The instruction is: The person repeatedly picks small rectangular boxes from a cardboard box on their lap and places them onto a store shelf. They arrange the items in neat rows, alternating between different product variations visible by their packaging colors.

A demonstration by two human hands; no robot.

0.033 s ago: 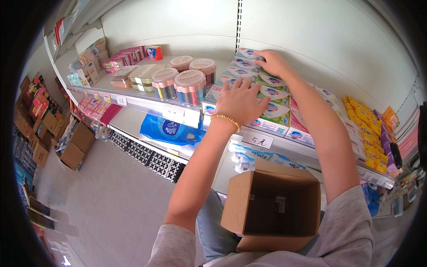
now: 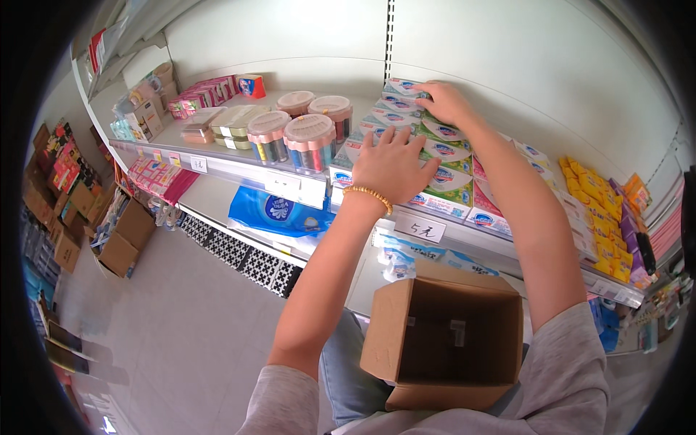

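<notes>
Rows of soap boxes, white-and-teal ones (image 2: 395, 117) and green ones (image 2: 448, 178), lie on the shelf in front of me. My left hand (image 2: 391, 161), with a beaded bracelet at the wrist, rests palm down over the teal boxes near the front, fingers spread. Farther back, my right hand (image 2: 447, 105) touches the boxes at the rear of the rows, its thumb apart from its fingers; part of its grip is hidden. An open cardboard box (image 2: 388, 330) sits at my lap, with nothing visible inside but a bit of tape.
Left of the soap stand round lidded tubs (image 2: 309, 129) and plastic cases (image 2: 239, 119). Yellow packets (image 2: 591, 210) lie on the right. A price-tag rail (image 2: 478, 235) edges the shelf; a blue package (image 2: 279, 212) is below. Cartons (image 2: 123, 239) stand on the floor at left.
</notes>
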